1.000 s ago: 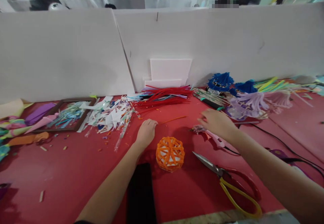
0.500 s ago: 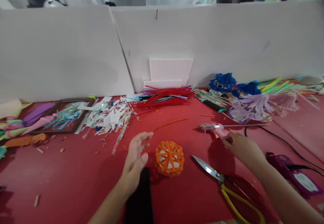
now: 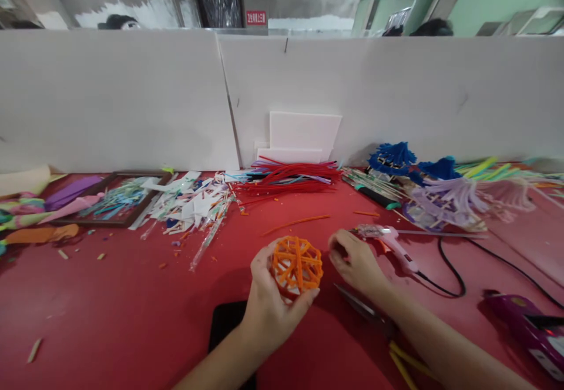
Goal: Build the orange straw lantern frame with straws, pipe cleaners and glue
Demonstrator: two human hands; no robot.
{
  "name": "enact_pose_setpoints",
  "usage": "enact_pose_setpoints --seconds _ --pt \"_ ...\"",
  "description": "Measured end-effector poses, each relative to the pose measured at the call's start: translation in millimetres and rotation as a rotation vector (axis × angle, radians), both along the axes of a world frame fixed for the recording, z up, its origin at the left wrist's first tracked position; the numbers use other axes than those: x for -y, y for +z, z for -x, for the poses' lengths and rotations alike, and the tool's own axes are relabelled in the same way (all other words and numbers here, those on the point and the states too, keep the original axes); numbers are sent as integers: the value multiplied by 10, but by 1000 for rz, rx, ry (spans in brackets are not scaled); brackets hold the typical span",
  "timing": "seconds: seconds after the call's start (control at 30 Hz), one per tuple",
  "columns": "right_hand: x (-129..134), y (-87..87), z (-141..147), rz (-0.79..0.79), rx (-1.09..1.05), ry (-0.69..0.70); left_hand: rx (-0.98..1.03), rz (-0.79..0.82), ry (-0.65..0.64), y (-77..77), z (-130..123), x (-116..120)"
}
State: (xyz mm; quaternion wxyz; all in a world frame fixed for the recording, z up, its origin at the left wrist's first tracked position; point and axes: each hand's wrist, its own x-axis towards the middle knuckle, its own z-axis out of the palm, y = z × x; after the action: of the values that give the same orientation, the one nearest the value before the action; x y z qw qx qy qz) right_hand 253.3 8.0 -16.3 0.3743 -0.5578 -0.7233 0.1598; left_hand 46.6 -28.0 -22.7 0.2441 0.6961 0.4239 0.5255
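A round openwork ball of orange fuzzy strips [image 3: 298, 265], with white showing inside, rests in my left hand [image 3: 269, 302]. The fingers wrap its left side and the thumb presses along its lower front. To the right of the ball is my right hand [image 3: 358, 264], loosely curled with a gap between thumb and fingers and nothing visible in it. Just beyond it, a pale pink glue gun [image 3: 391, 242] lies on the table with a clear glue stick in its back. Scissors [image 3: 363, 306] with yellow handles lie partly hidden under my right forearm.
A black phone-like slab [image 3: 224, 322] lies under my left forearm. At right is a purple device [image 3: 524, 328] with a cable. Red fuzzy stems [image 3: 291, 177], paper scraps [image 3: 194, 202], a brown frame [image 3: 132, 217] and blue tasselled pieces [image 3: 394, 158] line the white partition [image 3: 396, 84].
My left hand has taken hold of the orange ball and tilted it. My right hand has let go of the glue gun and moved left beside the ball. The view has tipped upward.
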Motion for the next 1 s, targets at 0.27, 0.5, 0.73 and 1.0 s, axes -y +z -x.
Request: enact_pose_setpoints --seconds 0.27,0.5,0.73,1.0 --pt "-428 -174 72 37 -235 -244 13 -66 -275 0 72 -446" --pt "-83 51 127 -113 -386 -96 21 -210 -114 -46 183 -447" --pt "119 109 177 -520 -29 175 31 13 -157 -49 156 -428" --pt "107 532 -219 -43 136 -22 112 103 -135 -26 138 -442"
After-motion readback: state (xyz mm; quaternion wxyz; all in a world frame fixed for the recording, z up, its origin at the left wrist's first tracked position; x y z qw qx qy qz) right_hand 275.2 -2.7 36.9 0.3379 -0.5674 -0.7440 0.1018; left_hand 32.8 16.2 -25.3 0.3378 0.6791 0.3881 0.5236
